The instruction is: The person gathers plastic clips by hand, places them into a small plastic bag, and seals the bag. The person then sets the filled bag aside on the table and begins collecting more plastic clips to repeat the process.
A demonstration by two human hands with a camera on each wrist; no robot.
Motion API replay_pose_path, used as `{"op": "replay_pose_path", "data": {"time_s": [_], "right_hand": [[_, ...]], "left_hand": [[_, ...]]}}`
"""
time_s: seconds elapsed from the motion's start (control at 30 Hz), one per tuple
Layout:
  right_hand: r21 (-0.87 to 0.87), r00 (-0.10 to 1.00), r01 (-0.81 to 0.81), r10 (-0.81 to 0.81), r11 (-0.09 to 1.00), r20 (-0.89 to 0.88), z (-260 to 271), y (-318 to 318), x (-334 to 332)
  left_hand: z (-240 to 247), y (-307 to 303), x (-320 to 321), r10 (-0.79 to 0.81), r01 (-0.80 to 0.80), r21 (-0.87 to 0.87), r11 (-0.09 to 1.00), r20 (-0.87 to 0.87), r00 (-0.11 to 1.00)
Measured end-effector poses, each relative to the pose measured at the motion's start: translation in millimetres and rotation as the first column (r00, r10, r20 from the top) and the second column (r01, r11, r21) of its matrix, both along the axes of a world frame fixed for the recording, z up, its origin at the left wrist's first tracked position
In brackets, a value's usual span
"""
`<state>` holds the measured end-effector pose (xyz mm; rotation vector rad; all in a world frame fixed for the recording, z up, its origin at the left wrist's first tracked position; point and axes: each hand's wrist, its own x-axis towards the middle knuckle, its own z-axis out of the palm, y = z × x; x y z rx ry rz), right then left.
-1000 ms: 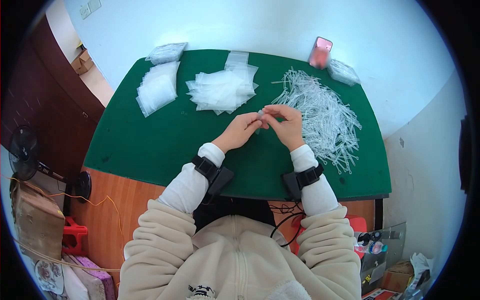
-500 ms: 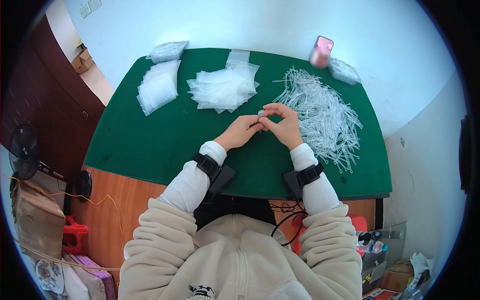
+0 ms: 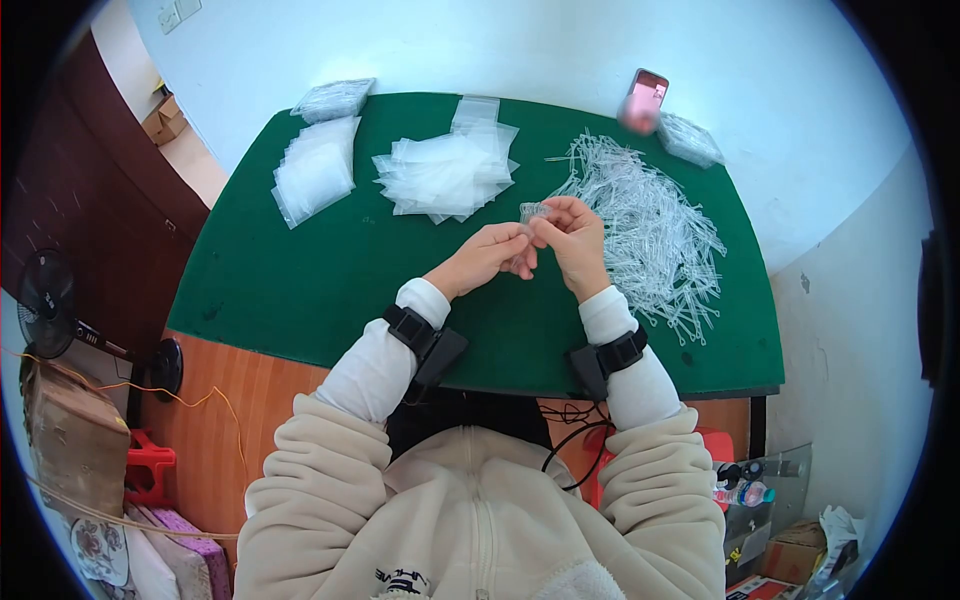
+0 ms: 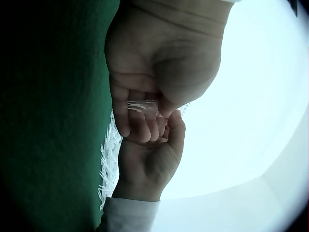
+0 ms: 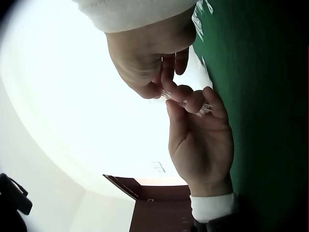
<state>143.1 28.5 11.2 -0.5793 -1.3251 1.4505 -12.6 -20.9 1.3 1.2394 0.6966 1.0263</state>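
Observation:
Over the green table, both hands meet around a small bundle of thin clear plastic sticks [image 3: 533, 211] with looped ends. The left hand [image 3: 490, 257] pinches the bundle between thumb and fingers; in the left wrist view the stick ends [image 4: 141, 106] lie across its fingers. From the other side, the right hand [image 3: 573, 240] pinches the bundle's far end with thumb and fingertips. In the right wrist view, stick tips [image 5: 203, 110] show by the left palm, and the middle of the bundle is hidden by fingers. Just right of the hands spreads a large pile of similar clear sticks [image 3: 645, 235].
Fanned clear plastic bags [image 3: 445, 175] lie at the table's middle back, with another stack of bags [image 3: 318, 170] on the left. Filled clear packs stand at the back left [image 3: 335, 99] and back right [image 3: 688, 140]. A pink phone [image 3: 648, 92] leans on the wall.
The bundle's looped end now stands out beyond the fingertips, where before only a small bit showed. The right hand's fingers have closed in from a wider arch, and the left fingers have shifted lower.

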Motion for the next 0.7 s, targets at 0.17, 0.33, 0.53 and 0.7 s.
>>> {"op": "replay_pose_path", "data": {"time_s": [0.17,0.33,0.53,0.7], "right_hand": [[0.005,0.997,0.072,-0.072,0.997,0.006,0.9,-2.3,-2.0],[0.002,0.995,0.102,-0.102,0.995,0.001,-1.2,-1.0,-2.3],[-0.013,0.996,0.09,-0.09,0.996,-0.019,-0.5,-1.8,-3.0],[-0.028,0.997,0.079,-0.08,0.996,-0.017,-2.1,-0.2,-2.4]], "left_hand": [[2.5,-1.4,1.2,0.004,-0.004,-0.014,1.0,0.024,1.0],[5.6,-3.3,2.8,0.006,-0.002,-0.056,0.998,0.065,0.998],[2.9,-2.0,1.6,0.008,-0.002,-0.063,0.998,0.093,0.996],[-0.6,0.7,0.9,0.006,-0.003,-0.038,0.999,0.073,0.997]]}}
